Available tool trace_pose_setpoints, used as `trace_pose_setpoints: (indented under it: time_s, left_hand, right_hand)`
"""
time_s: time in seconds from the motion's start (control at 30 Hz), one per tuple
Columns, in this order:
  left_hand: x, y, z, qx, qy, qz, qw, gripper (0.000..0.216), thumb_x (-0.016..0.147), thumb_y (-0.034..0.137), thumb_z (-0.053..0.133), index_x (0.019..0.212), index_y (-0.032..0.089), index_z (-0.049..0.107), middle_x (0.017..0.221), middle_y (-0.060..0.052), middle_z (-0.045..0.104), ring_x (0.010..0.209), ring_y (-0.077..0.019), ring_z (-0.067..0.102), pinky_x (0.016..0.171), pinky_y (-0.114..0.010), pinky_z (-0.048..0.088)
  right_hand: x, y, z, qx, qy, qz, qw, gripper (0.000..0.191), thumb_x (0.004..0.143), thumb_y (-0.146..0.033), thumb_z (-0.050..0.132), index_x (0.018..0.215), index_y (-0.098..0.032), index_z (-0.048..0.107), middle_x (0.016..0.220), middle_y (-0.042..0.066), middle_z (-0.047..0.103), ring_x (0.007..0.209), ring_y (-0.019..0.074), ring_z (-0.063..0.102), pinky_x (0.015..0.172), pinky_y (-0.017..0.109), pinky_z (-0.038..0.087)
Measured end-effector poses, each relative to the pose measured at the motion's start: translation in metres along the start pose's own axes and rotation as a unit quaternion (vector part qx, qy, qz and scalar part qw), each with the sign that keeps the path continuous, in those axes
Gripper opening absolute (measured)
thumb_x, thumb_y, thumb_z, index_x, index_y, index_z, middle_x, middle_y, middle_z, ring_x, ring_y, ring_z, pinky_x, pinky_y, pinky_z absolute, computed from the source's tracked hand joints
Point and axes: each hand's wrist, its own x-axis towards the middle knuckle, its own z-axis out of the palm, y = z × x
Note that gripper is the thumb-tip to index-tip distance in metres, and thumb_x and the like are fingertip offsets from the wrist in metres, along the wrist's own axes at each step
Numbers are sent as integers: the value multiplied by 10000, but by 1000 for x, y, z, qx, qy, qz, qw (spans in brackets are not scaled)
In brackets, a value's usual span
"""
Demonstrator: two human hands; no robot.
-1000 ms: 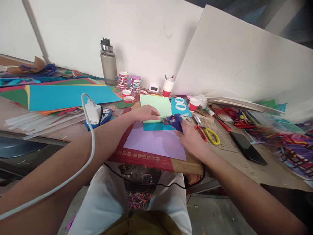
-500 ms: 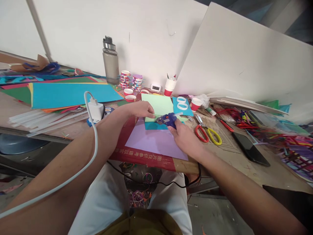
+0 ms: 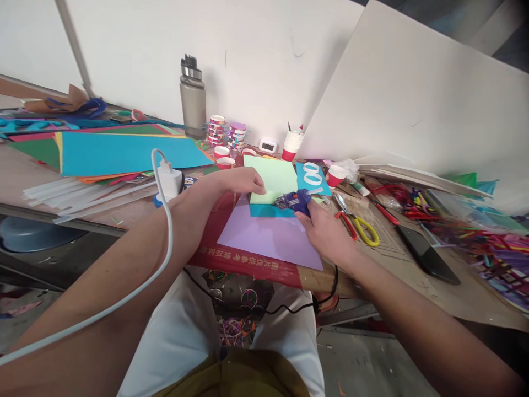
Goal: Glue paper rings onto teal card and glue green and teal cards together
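My right hand (image 3: 326, 231) is closed around a blue glue gun (image 3: 295, 201), whose nozzle points left at the lower edge of a light green paper sheet (image 3: 270, 176). My left hand (image 3: 242, 181) rests on that green sheet's left edge, fingers curled over it. Under the green sheet lies a teal sheet (image 3: 270, 211), and in front of it a lilac sheet (image 3: 268, 234) on a red board (image 3: 231, 259). A black cord (image 3: 289, 309) hangs from the gun below the table edge.
Red and yellow scissors (image 3: 359, 226) and a black phone (image 3: 427, 255) lie right of my right hand. A grey bottle (image 3: 193, 99), tape rolls (image 3: 225, 132), paper cups (image 3: 292, 144), coloured sheets (image 3: 115, 151), a white charger (image 3: 169, 179) and a leaning white board (image 3: 413, 94) surround them.
The glue gun's nozzle slid left along the green sheet's lower edge, then back right a little. My left hand stays on the sheet. The view shifted slightly.
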Motion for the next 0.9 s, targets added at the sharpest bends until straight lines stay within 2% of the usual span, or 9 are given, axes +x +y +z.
trace_pose_setpoints:
  time_s: [0.07, 0.17, 0.27, 0.47, 0.6, 0.77, 0.9]
  left_hand:
    - [1, 0, 0, 7, 5, -1, 1000, 260, 692, 379, 541, 581, 152, 599, 517, 19, 415, 517, -103, 324, 516, -250, 240]
    - [2, -1, 0, 8, 4, -3, 1000, 259, 699, 368, 529, 678, 156, 677, 581, 8, 536, 558, -113, 410, 541, -236, 273]
    - [3, -2, 1, 13, 3, -3, 1000, 279, 705, 359, 522, 743, 156, 708, 651, -1, 605, 609, -121, 469, 566, -224, 297]
    - [3, -4, 2, 5, 15, -4, 1000, 275, 692, 395, 557, 669, 152, 686, 519, 20, 482, 516, -102, 370, 532, -242, 258]
    - [3, -2, 2, 8, 17, 1, 1000, 264, 691, 385, 547, 610, 154, 647, 489, 26, 420, 496, -101, 339, 517, -251, 234]
    - [3, -2, 2, 21, 15, 22, 999, 243, 690, 337, 512, 588, 149, 627, 498, 22, 425, 496, -101, 334, 504, -250, 221]
    - [2, -1, 2, 26, 19, 19, 999, 250, 692, 338, 513, 617, 147, 656, 510, 16, 452, 511, -105, 359, 506, -245, 225]
  right_hand:
    - [0, -11, 1, 19, -6, -19, 1000, 275, 942, -306, 359, 1077, -120, 510, 972, 151, 664, 891, 262, 609, 654, 291, 353]
    - [3, -26, 4, 48, -14, -46, 998, 262, 940, -300, 362, 1074, -127, 506, 981, 147, 663, 885, 255, 610, 650, 287, 355]
    - [4, -29, 5, 58, -16, -58, 996, 253, 939, -302, 369, 1066, -132, 506, 974, 142, 663, 878, 251, 608, 643, 283, 351]
    - [0, -12, -4, 50, -21, -45, 998, 217, 932, -309, 390, 988, -143, 519, 898, 127, 661, 820, 227, 588, 626, 271, 338]
    - [3, -13, -6, 87, -30, -46, 995, 185, 928, -302, 397, 933, -170, 527, 845, 84, 661, 741, 187, 572, 612, 259, 335]
    - [10, -23, -1, 79, -9, -58, 995, 173, 920, -285, 414, 957, -166, 534, 920, 99, 666, 814, 202, 579, 656, 269, 344]
    - [9, -24, 0, 81, -18, -57, 995, 186, 924, -271, 396, 983, -159, 533, 942, 105, 672, 850, 215, 590, 666, 270, 348]
